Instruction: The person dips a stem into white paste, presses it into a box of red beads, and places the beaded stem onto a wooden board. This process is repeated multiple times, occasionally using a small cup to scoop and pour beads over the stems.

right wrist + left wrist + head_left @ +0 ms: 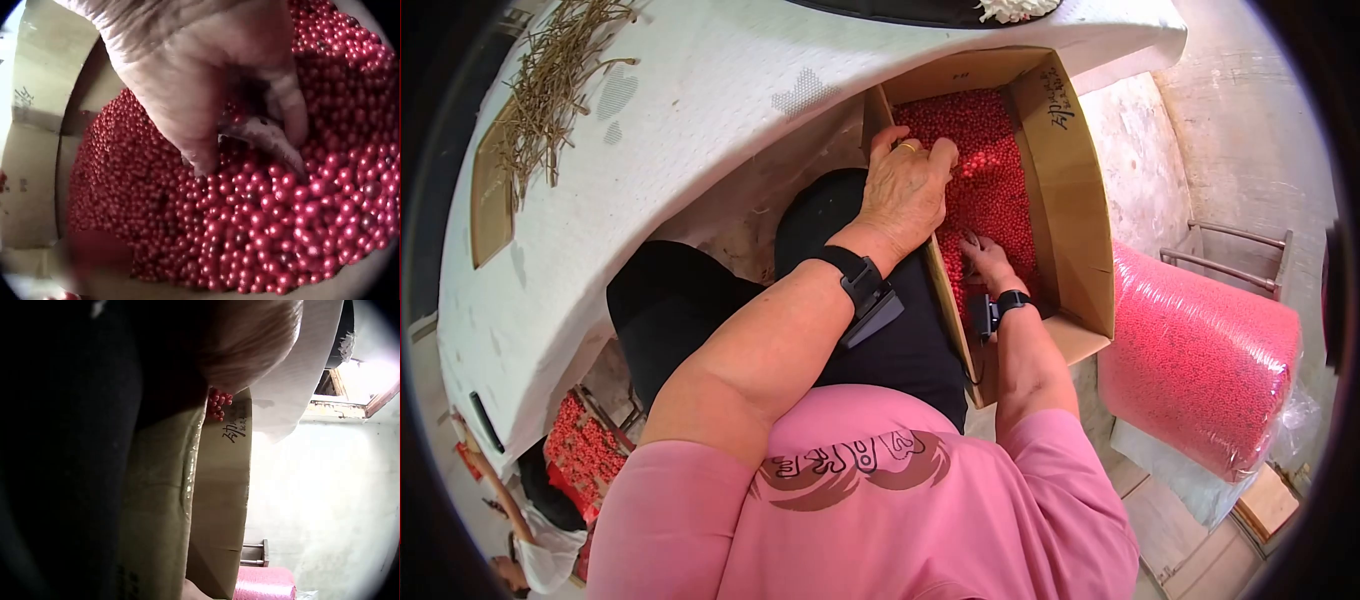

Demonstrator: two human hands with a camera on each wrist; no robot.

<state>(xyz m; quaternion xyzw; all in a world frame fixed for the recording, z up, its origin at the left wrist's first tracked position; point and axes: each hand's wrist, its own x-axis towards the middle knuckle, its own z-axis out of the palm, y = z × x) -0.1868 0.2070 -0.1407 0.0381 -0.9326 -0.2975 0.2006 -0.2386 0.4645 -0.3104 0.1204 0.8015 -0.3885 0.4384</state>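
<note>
A cardboard box [1068, 190] full of small, glossy red beads [970, 115] stands beside the person's lap. The left hand [905, 190], with a ring on one finger, is over the box's near wall, its fingers bent down toward the beads and their tips hidden. In the left wrist view, the heel of the left hand [256, 344] overlaps the box rim [190, 475]. The right hand [990, 262] reaches into the box. Seen closer, the right hand [206, 81] has its thumb and fingers curled down among the beads [269, 225], some fingertips greyish.
A white-covered table [700, 80] curves along the left and top, bearing dry stems [560, 90]. At the right lies a large clear bag of pink-red beads [1200, 360] near a metal-framed stool [1230, 245]. More red pieces [585, 450] lie at lower left.
</note>
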